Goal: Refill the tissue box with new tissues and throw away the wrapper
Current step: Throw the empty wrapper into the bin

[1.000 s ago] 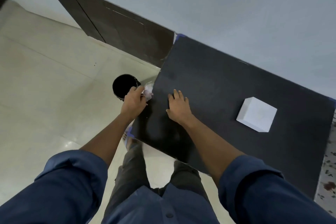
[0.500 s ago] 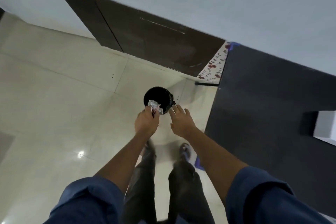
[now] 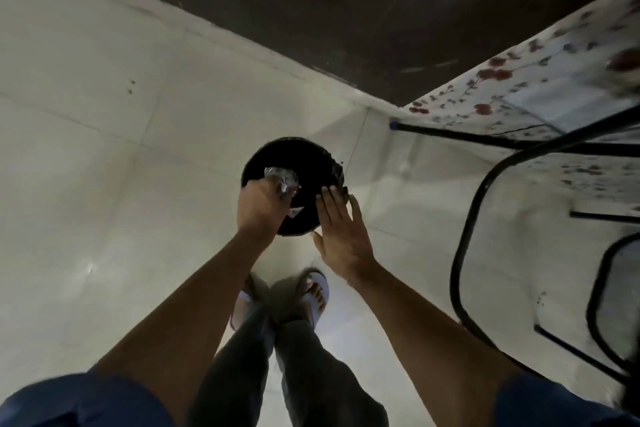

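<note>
Your left hand (image 3: 261,201) grips the wrapper (image 3: 282,178) over the bin (image 3: 311,163), right hand (image 3: 341,229) open, so just drop it.

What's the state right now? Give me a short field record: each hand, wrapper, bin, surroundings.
left hand: closed on the wrapper, above the bin's opening
right hand: open, empty, fingers spread at the bin's right rim
wrapper: crumpled clear plastic, not yet released
bin: round, black, on the tiled floor
surroundings: floral cloth and black metal frame to the right
tissue box: not in view
</note>
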